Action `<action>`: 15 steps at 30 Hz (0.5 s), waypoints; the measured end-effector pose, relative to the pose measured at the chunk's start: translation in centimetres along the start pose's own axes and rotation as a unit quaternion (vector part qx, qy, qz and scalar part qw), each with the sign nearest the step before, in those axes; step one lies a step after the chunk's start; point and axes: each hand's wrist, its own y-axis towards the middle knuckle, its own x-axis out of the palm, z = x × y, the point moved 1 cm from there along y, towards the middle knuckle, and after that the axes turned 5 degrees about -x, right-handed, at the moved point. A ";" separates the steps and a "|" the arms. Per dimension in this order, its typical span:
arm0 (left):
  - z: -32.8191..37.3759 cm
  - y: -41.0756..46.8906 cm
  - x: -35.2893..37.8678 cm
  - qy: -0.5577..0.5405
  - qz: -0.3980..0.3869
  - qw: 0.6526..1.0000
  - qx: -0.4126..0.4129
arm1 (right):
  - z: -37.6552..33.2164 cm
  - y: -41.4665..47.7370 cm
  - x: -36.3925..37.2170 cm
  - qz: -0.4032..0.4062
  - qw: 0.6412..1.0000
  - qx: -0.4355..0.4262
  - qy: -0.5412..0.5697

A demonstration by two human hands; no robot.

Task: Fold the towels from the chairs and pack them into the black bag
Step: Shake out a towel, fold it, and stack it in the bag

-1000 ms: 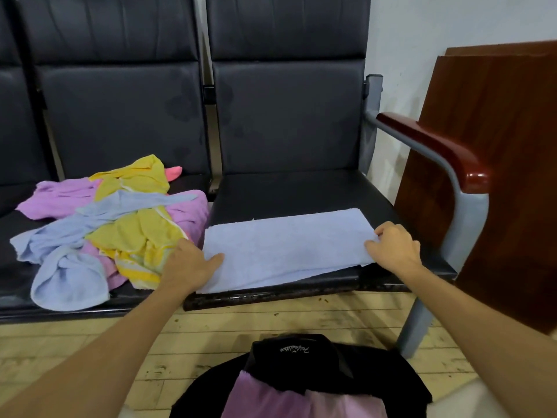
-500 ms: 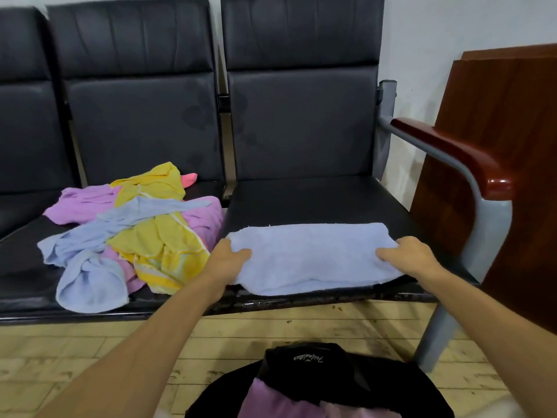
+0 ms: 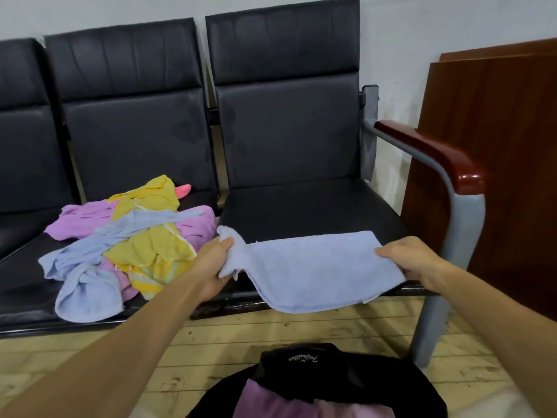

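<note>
My left hand (image 3: 211, 267): grasping the bunched left end of the pale blue terry towel (image 3: 316, 273).
My right hand (image 3: 407, 260): pinching its right end.
Towel: folded double, sagging over the front edge of the black padded chair seat (image 3: 301, 206).
Black fabric bag (image 3: 346, 375): on the plank floor (image 3: 211, 342) below, with purple cloth (image 3: 271, 399) inside.
Writing: white cursive on the bag, upside down, unreadable.
</note>
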 end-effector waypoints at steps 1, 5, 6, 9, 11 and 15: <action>0.4 -0.1 1.0 0.008 -0.006 1.000 0.013 | 0.1 0.1 -0.1 -0.001 1.000 -0.003 -0.005; 1.7 -0.2 5.7 -0.035 -0.066 0.997 -0.022 | 0.6 0.8 0.2 0.004 0.998 0.032 0.046; 1.9 -0.3 7.0 -0.019 -0.077 0.996 -0.031 | 0.7 0.9 0.3 0.006 0.997 0.040 0.058; 1.8 -1.1 11.0 0.017 -0.093 0.994 -0.050 | 0.8 1.3 0.3 0.001 0.996 0.041 0.083; 1.3 -1.5 13.7 0.042 -0.106 0.992 -0.052 | 0.9 1.4 0.2 -0.002 0.995 0.041 0.086; -0.2 -2.5 18.0 0.117 -0.154 0.981 -0.021 | 1.1 1.6 -0.1 -0.008 0.995 0.055 0.087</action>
